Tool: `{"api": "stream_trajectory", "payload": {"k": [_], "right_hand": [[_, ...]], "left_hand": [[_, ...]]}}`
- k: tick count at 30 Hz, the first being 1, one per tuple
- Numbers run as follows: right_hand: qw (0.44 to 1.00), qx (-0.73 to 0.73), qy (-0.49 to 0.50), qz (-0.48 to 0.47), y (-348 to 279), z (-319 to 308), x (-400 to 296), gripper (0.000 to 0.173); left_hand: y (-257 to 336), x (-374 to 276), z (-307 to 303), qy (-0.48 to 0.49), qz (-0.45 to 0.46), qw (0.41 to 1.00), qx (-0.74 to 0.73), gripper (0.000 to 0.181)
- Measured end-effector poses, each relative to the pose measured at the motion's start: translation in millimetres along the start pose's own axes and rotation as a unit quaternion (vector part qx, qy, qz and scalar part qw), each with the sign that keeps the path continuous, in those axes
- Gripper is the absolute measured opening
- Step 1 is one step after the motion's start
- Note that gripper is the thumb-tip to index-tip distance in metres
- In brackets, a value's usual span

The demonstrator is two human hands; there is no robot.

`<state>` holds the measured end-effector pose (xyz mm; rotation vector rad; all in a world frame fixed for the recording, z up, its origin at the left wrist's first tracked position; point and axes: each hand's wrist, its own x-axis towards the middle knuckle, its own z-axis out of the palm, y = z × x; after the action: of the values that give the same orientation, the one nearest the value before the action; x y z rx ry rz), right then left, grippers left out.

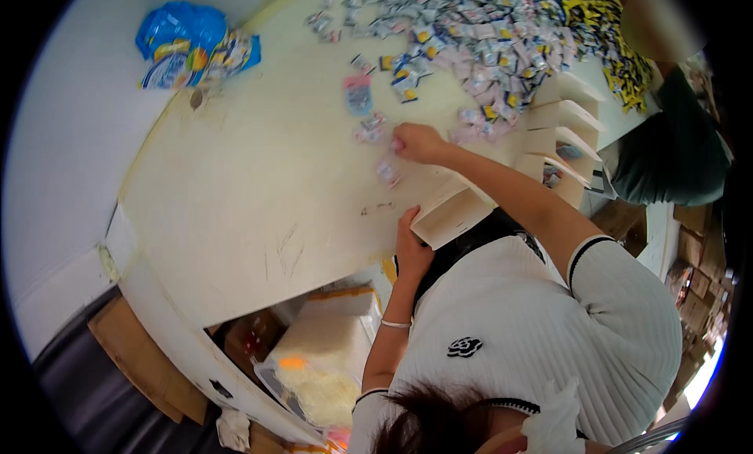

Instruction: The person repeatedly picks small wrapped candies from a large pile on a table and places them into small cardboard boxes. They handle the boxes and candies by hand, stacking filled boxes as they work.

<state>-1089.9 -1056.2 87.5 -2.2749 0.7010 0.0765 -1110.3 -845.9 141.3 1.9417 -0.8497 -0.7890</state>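
My left hand (413, 245) grips one end of an open, cream-coloured paperboard box (456, 215) at the table's front edge. No contents show on its visible inner side. Over the table, my right hand (420, 143) has its fingers curled around a small pink-wrapped packet (397, 144), mostly hidden by the fingers. Just left of that hand lie a few small wrapped packets (369, 132), and a pale pink one (388, 172) is below them. A flat pink-and-blue sachet (358, 95) lies farther back.
A large heap of small silver, white and yellow wrapped packets (488, 48) covers the back right. Several open boxes (565, 124) stand in a row beside another person in a dark green garment (676, 148). A blue printed bag (188, 45) sits back left. Below the table (235, 207) is a bin of shredded filler (320, 366).
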Motion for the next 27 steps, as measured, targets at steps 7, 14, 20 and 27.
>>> {"api": "stream_trajectory", "payload": {"k": [7, 14, 20, 27], "right_hand": [[0.694, 0.71, -0.01, 0.119, -18, -136, -40, 0.027], [0.736, 0.608, 0.289, 0.068, 122, -316, -108, 0.023], [0.845, 0.368, 0.318, 0.219, 269, -327, -73, 0.014], [0.888, 0.059, 0.339, 0.306, 284, -333, 48, 0.042]], "left_hand": [[31, 21, 7, -0.026, -0.032, 0.999, -0.028, 0.062], [65, 47, 16, -0.018, 0.009, 0.998, -0.055, 0.062], [86, 64, 28, -0.016, 0.028, 0.998, -0.056, 0.066], [99, 69, 41, 0.033, -0.007, 0.997, -0.068, 0.067]]}}
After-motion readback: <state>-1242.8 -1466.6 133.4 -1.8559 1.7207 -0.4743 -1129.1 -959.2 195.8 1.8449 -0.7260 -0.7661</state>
